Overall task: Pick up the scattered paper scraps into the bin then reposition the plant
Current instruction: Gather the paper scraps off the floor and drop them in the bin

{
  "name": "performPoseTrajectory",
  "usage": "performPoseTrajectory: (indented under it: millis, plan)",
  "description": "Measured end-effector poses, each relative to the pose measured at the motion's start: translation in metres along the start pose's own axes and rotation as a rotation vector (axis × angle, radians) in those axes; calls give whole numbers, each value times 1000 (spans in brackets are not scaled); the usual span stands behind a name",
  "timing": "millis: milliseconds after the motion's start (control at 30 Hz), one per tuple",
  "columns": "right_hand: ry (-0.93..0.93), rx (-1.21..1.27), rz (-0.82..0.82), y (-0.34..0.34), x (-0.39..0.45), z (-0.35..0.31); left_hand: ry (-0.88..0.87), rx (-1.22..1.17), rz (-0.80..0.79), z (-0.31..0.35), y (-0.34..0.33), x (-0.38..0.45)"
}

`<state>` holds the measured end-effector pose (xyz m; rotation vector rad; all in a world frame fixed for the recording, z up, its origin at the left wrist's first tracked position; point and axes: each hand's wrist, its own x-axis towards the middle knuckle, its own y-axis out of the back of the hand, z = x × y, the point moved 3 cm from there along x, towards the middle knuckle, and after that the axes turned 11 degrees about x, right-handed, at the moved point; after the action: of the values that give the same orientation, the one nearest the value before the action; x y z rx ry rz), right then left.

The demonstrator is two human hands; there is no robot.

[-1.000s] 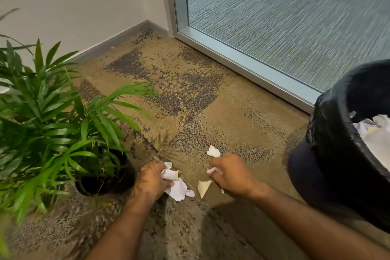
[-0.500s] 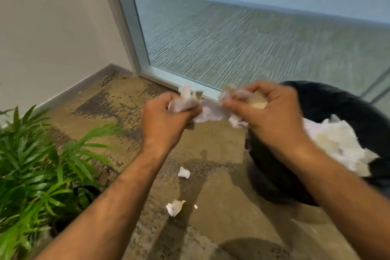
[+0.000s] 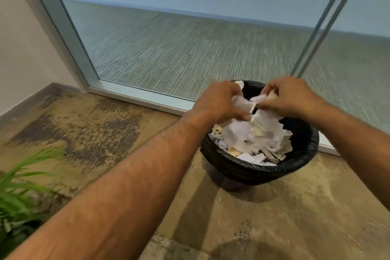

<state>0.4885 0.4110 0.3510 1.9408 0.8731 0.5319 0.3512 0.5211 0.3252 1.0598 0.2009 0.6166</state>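
Both hands are above the open bin, close to each other. The left hand (image 3: 219,101) is curled around a bunch of white paper scraps (image 3: 242,102), with the fingers bent inward. The right hand (image 3: 292,96) also pinches some scraps between the thumb and the fingers, and the two bunches nearly touch in the middle. Both forearms are bare and reach forward from the lower edge of the view.

Directly under the hands stands the bin (image 3: 304,152), round and lined with a black plastic bag. It is filled with a pile of torn paper (image 3: 253,139), white and pale yellow, which comes close to the rim.

The bin stands on a brown carpet (image 3: 105,129) with dark worn patches, just beside a glass wall (image 3: 190,48) with a grey metal frame. At the lower left edge some green leaves of the plant (image 3: 19,188) are visible, well apart from the bin. Its pot I cannot see clearly.
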Motion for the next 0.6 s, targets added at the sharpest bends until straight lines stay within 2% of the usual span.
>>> performPoseTrajectory:
  millis: [133,233,300,367,433,533,600]
  plan:
    - [-44,-96,-154,-16,-1,0,-91,-8,-129,-15,-4,-8]
    - [12,-109,-81,-15,-3,-17,-94,-77,-51,-26,12,-18]
    - [189,-75,59,-13,-9,-41,-75,-179,102,-37,31,-27]
    - [449,78,186,-18,-24,-71,-27,-225,260,-56,47,-39]
    - [704,218,253,-32,-45,-97,63,-228,336,-79,53,-54]
    - [956,273,134,-97,-75,-127,264,-217,322,-137,38,-92]
    - [928,283,-118,-159,-88,-132,394,-129,224,-179,14,-127]
